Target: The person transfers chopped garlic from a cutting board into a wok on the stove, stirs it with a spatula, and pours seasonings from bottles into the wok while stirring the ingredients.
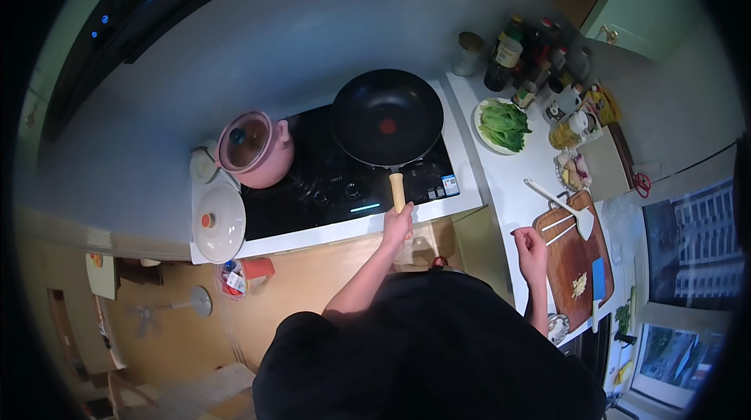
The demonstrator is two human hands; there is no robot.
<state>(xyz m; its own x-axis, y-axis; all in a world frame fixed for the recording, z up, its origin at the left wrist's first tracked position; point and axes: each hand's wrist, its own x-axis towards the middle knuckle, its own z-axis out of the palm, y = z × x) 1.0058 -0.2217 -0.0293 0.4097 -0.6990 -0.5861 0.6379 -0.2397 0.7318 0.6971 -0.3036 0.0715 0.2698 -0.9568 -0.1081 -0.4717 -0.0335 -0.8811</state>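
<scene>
My left hand (pixel 398 226) is wrapped round the light wooden handle (pixel 397 192) of a black wok (pixel 387 119) with a red centre dot, which sits on the black cooktop (pixel 313 197). My right hand (pixel 531 249) is raised by the left edge of a wooden cutting board (pixel 575 252), fingers curled in; whatever they may hold is too small to tell. On the board lie chopped pale pieces (pixel 579 285), a blue-bladed knife (pixel 598 279) and two thin white sticks (pixel 558 227). A white spatula (pixel 580 219) rests across its upper end.
A pink lidded pot (pixel 258 158) stands on the cooktop's left, near a white lid (pixel 220 224). Right of the cooktop are a plate of green lettuce (pixel 504 126), several bottles (pixel 507 54), a jar of yellowish contents (pixel 569 131) and a small dish (pixel 573 170).
</scene>
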